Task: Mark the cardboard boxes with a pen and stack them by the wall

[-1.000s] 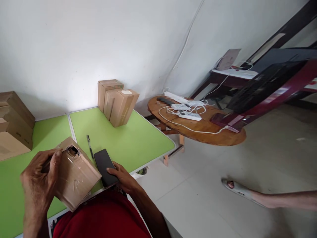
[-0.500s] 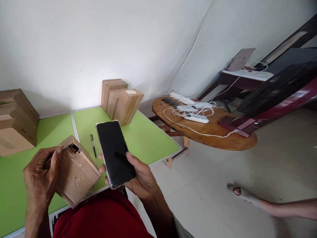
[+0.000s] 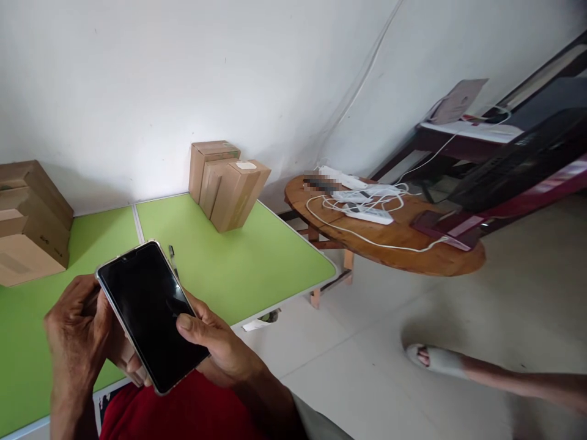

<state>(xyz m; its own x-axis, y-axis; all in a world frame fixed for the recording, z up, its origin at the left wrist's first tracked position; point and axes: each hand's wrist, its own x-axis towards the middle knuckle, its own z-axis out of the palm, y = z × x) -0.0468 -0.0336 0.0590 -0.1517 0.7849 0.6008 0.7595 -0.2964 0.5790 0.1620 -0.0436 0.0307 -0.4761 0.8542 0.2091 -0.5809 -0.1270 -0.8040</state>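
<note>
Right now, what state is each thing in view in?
Phone: in right hand, screen dark
Box behind phone: mostly hidden, in left hand
Pen: on green table, partly hidden
White-labelled box: upright, looks closed
Leftmost boxes: partly out of view
White cables: tangled on round table

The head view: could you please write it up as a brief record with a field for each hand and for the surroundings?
Left hand: the left hand grips a cardboard box, mostly hidden behind the phone
Right hand: the right hand holds the phone, thumb over its front
Phone screen: dark
On the green table: a pen, partly hidden; boxes at left; boxes near the wall
Beyond: a round wooden table bearing white power strips
Floor, right: a sandalled foot
</note>
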